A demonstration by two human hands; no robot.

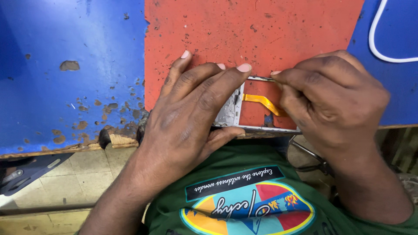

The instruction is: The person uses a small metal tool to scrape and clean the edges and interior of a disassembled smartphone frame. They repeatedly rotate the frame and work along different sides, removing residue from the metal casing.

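— What are the hands on?

— A thin silvery phone frame lying flat on the red mat, at the near edge of the bench. The left hand lies spread over the frame's left part, fingers stretched forward and pressing down, thumb hooked along the near rim. It is laid flat on the frame, not curled round it.

— And the right?

— The right hand is bunched at the frame's far right corner, thumb and fingers pinched together on something slim at the top rim (whether a tool or just the frame's edge, I cannot tell; the fingers hide it). The two hands sit close, with a small gap between the fingertips.

— Does the frame hold anything?

— It is an open shell: through its window the red mat shows, and an orange flex ribbon runs slantwise across the opening, from the upper left toward the right hand, where it slips under the fingers. A greyish metal plate fills the strip of frame beside the left fingers.

— What is around?

— The mat lies on a worn blue bench top, chipped and pitted. A white cable loops at the far right corner. Below the bench edge, the person's green printed shirt and a tiled floor.
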